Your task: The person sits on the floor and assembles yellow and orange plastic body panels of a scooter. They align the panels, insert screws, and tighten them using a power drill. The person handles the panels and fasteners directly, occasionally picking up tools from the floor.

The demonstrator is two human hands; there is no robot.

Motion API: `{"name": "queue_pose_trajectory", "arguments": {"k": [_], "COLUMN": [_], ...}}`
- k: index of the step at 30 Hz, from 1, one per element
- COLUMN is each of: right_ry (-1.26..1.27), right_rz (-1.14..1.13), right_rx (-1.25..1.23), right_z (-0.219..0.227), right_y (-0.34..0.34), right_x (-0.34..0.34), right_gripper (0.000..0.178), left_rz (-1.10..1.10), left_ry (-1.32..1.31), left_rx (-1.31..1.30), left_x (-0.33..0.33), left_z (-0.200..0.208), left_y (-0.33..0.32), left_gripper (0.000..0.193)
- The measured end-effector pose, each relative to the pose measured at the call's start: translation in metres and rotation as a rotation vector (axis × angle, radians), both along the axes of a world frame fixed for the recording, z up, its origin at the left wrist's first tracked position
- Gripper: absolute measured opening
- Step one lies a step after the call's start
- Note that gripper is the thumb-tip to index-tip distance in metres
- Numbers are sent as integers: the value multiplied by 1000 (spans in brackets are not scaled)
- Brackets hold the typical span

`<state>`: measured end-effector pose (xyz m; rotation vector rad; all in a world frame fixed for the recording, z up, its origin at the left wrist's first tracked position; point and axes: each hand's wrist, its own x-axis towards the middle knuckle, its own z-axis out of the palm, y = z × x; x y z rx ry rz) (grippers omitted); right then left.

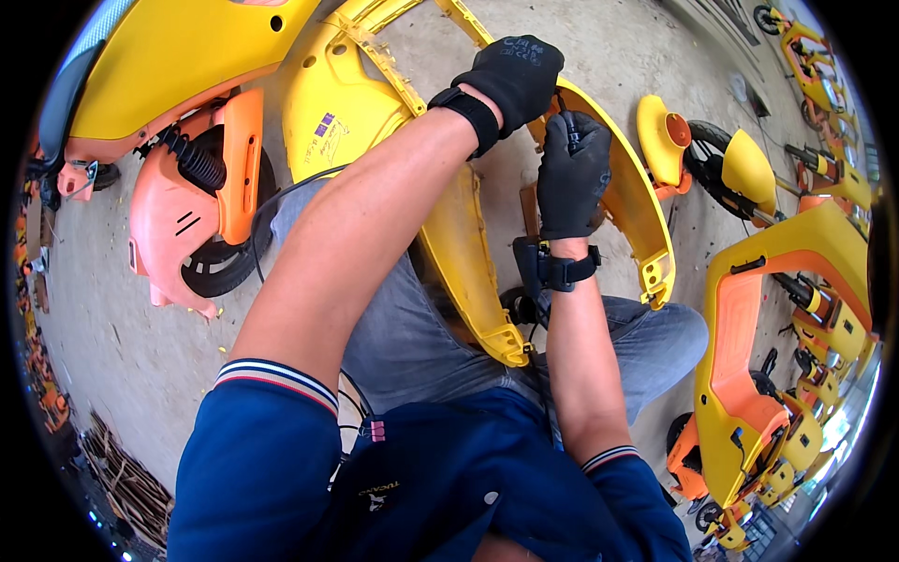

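Observation:
A large curved yellow plastic scooter body panel (pixel 646 225) lies across my lap and between my legs, with its two arms reaching toward me. My left hand (pixel 518 82), in a black glove, is closed over the panel's far edge, and its fingertips are mostly hidden. In my right hand (pixel 573 183), also gloved in black, is a dark-handled screwdriver (pixel 570 128). The tool's thin shaft points away from me, at the inner side of the panel just beside my left hand. Its tip is hard to make out.
A yellow and orange scooter (pixel 178 75) stands close on the left, its pink front fender (pixel 178 220) near my left arm. Another yellow scooter body (pixel 740 375) is at the right, with several more behind it. A black cable (pixel 257 229) loops past my left forearm. Sticks (pixel 126 478) lie lower left.

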<state>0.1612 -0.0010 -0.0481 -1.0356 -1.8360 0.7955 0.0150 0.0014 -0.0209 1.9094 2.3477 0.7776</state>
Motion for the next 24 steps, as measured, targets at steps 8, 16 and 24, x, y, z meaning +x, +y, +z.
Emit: {"name": "queue_pose_trajectory", "arguments": {"k": [8,16,24], "right_ry": [44,120,102], "right_rz": [-28,-26,15], "right_rx": [-20,-162,-225], "right_z": [-1,5,9], "right_y": [0,-2,5], "right_x": [-4,-4,-1], "right_gripper": [19,20,20], "left_rz": [1,8,-18], "left_ry": [-5,-5,-1], "left_rx": [7,-6,3], "left_x": [-1,1,2], "left_z": [2,2,1], "left_y": [-1,-1,0], "left_gripper": [14,14,13]}}
